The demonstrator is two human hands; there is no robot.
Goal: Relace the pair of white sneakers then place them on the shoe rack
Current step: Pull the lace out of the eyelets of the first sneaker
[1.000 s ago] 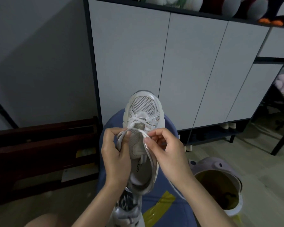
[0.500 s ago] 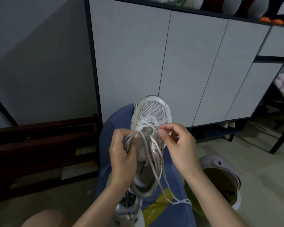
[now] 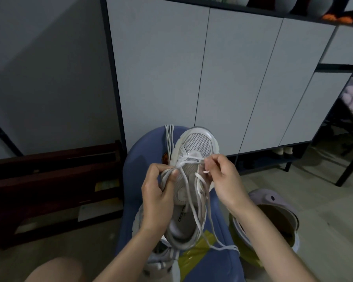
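You are holding one white sneaker (image 3: pixel 194 159) over a blue seat (image 3: pixel 222 261), with its toe pointing far, toward the grey cabinet doors (image 3: pixel 232 78). Your left hand (image 3: pixel 157 202) is gripping the left side of the sneaker, and its thumb and fingers are pinching a bundle of white lace (image 3: pixel 189 192) against the shoe. Your right hand (image 3: pixel 225 180) is on the right side of the sneaker; its fingers are curled and they are pinching the lace tip near the far eyelets. Loose lace is hanging down over the shoe opening and is lying on the seat near you, over a piece of yellow tape (image 3: pixel 200 249). The second sneaker (image 3: pixel 161 259) is lying below your left wrist, partly hidden. More white laces (image 3: pixel 169 137) are lying on the far edge of the seat. A purple bin (image 3: pixel 273 200) is standing on the floor at the right.
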